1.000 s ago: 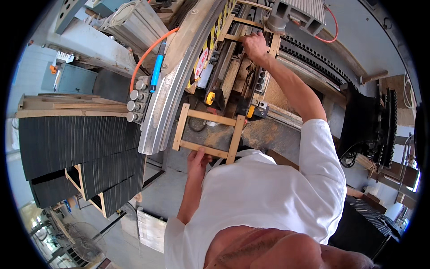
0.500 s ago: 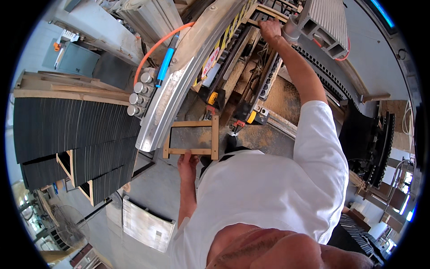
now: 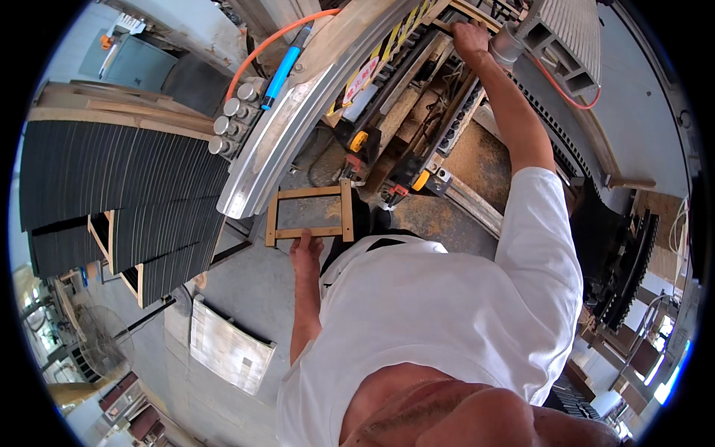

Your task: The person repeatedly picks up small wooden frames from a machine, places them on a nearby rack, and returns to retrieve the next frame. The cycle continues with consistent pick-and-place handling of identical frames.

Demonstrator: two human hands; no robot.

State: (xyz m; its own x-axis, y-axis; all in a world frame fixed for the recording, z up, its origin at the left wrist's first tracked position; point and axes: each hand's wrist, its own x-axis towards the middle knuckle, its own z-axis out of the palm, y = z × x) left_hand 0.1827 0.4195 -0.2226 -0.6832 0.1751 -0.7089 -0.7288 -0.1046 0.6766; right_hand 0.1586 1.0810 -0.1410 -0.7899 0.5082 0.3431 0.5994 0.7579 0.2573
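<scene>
Low in front of me, my left hand (image 3: 305, 252) grips the near bar of a small rectangular wooden frame (image 3: 346, 212), thumb and fingers closed on it. The frame hangs in the air beside the machine's near end. My right arm reaches far forward over the long machine (image 3: 408, 104). There my right hand (image 3: 471, 45) is closed at a light wooden frame (image 3: 477, 14) on the machine's far part; its fingers are partly hidden. A metal cylinder (image 3: 506, 46) stands just right of that hand.
Left of the machine runs a metal beam (image 3: 257, 160) with a blue tube (image 3: 281, 77) and an orange hose (image 3: 257, 51). Black slats (image 3: 112, 167) are stacked at far left. Sawdust (image 3: 477, 164) covers the machine's bed. A ribbed aluminium profile (image 3: 564, 33) overhangs at right.
My view has shifted slightly, so the machine sits further right in the picture. The left hand's frame appears a little higher and further left. Both hands keep their holds.
</scene>
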